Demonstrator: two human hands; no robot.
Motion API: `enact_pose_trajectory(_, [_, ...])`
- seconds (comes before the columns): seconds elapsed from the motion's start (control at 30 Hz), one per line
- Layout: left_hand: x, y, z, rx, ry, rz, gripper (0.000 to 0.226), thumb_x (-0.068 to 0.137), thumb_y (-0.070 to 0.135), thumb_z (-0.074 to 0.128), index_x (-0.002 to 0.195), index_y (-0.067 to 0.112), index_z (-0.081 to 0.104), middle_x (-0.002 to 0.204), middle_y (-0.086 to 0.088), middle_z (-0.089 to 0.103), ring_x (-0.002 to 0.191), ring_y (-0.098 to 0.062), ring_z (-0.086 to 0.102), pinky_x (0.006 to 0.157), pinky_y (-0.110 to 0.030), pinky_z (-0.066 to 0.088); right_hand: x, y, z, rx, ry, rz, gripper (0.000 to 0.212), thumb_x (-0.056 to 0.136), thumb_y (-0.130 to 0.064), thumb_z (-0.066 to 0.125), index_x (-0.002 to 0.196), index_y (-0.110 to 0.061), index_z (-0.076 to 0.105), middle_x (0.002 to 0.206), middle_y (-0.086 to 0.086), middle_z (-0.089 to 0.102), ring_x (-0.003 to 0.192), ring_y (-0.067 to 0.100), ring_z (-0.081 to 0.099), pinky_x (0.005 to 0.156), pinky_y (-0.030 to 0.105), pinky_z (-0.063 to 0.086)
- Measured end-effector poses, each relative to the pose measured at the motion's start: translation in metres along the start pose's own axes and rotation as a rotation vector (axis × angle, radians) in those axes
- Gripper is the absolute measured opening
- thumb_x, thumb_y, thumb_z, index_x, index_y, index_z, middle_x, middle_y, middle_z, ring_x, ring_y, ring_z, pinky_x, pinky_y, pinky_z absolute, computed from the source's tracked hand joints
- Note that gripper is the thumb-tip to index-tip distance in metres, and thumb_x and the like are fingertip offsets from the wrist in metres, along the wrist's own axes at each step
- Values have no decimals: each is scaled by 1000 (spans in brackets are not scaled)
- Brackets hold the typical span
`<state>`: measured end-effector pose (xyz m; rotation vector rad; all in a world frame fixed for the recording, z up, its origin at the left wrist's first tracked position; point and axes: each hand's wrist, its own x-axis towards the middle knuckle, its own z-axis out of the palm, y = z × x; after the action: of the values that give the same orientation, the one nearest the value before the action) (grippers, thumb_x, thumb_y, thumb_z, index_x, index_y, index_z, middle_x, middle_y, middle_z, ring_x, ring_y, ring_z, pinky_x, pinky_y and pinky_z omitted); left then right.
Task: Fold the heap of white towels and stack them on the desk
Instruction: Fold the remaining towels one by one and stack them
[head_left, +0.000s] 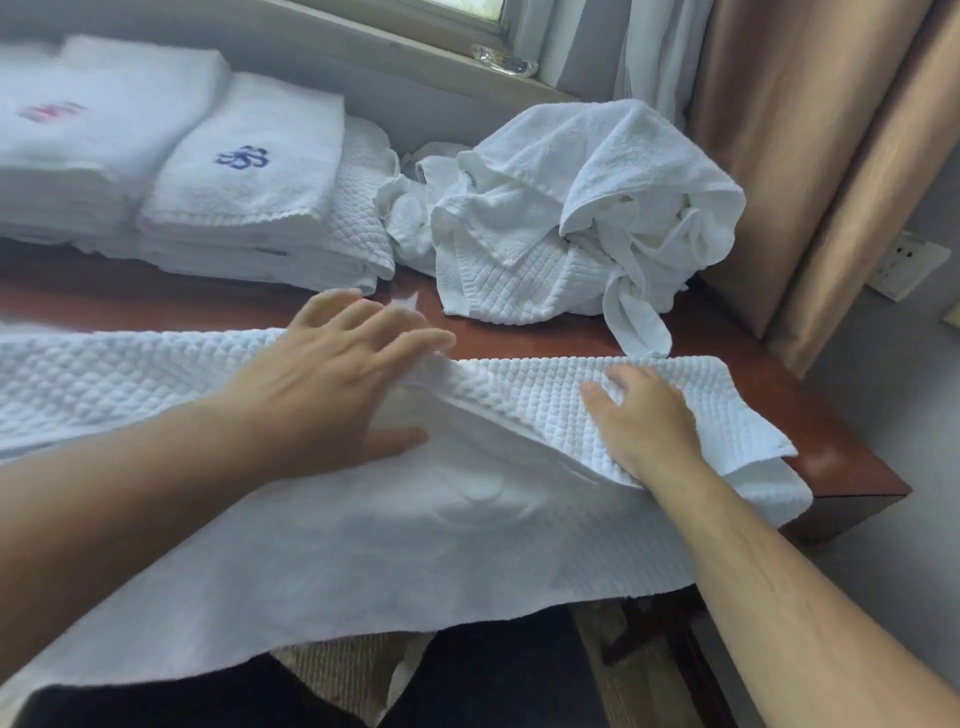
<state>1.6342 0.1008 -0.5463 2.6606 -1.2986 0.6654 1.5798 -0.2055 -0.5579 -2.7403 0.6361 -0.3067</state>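
A large white waffle-textured towel (363, 535) lies spread across the near edge of the red-brown desk (831, 441) and hangs over toward me. My left hand (332, 384) rests flat on it near the middle, fingers straight and spread. My right hand (644, 421) presses on the folded-over right part of the towel, fingers mostly straight. A crumpled heap of white towels (566, 213) sits at the back right of the desk. Folded towels (249, 171) are stacked at the back left; the top one has a blue emblem.
Another folded stack (88, 130) with a red mark sits at the far left. A window sill (415, 47) with a glass dish (504, 60) runs behind. Tan curtains (810, 156) hang at the right, beside a wall socket (906, 265). The desk's right corner (898, 488) is close.
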Motion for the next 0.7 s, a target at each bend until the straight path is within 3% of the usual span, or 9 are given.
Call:
enact_pose_trajectory(0.1, [-39,-41,-23,-42,-159,-300,101,66,93,36,148,35,41,146,5,50,135,-22,44,118,-44,21,-16,-45,3,288,49,-207,38,101,-41,51,127,-18,65,133,-4,60,128,17,51,103,29,38])
enact_pose_trajectory(0.17, [-75,-69,-42,-126,-254,-479,113,56,101,35,151,40,34,151,5,45,140,-23,39,120,-45,24,-37,-93,11,373,15,-418,40,100,-44,51,125,-16,67,131,-3,60,130,16,49,104,27,34])
enact_pose_trajectory(0.27, [-133,-101,-62,-160,-311,-675,114,57,102,43,153,42,27,155,3,39,143,-24,34,118,-47,28,-74,-160,25,254,-12,-764,54,94,-52,50,132,-16,63,141,4,56,136,22,45,116,41,30])
enact_pose_trajectory(0.37, [-174,-113,-63,-83,-343,-858,120,55,99,39,155,36,23,161,-2,31,146,-26,27,120,-48,23,-101,-204,44,30,-109,-974,62,94,-60,52,140,-19,54,151,6,45,144,29,34,121,48,19])
enact_pose_trajectory(0.43, [-186,-116,-57,-37,-314,-979,127,52,104,28,157,33,19,164,-4,23,148,-28,22,120,-49,20,-115,-220,56,11,-82,-1102,53,92,-52,60,130,-16,63,144,9,53,137,33,44,118,52,29])
enact_pose_trajectory(0.5, [-189,-117,-49,-61,-246,-1038,133,48,109,23,157,33,18,165,-5,20,150,-28,20,121,-51,21,-124,-227,68,110,-31,-1261,32,91,-37,68,112,-13,73,125,9,66,119,30,60,103,49,48])
enact_pose_trajectory(0.57, [-188,-117,-43,-81,-146,-1008,129,50,109,24,153,32,29,160,-3,29,145,-27,28,119,-51,27,-127,-228,77,186,-103,-1419,21,97,-29,62,103,-13,73,113,3,69,108,23,64,95,40,52])
enact_pose_trajectory(0.63, [-183,-120,-40,-86,-45,-951,113,58,102,35,146,32,41,151,2,41,136,-24,39,114,-47,33,-126,-229,84,131,-196,-1469,30,102,-35,47,106,-15,69,115,-2,67,112,19,61,101,35,46])
enact_pose_trajectory(0.7, [-175,-128,-38,-104,12,-883,92,65,91,51,136,32,53,141,5,49,129,-21,43,111,-41,36,-121,-232,87,88,-214,-1422,40,103,-43,38,118,-18,66,131,-4,64,130,15,52,116,25,31])
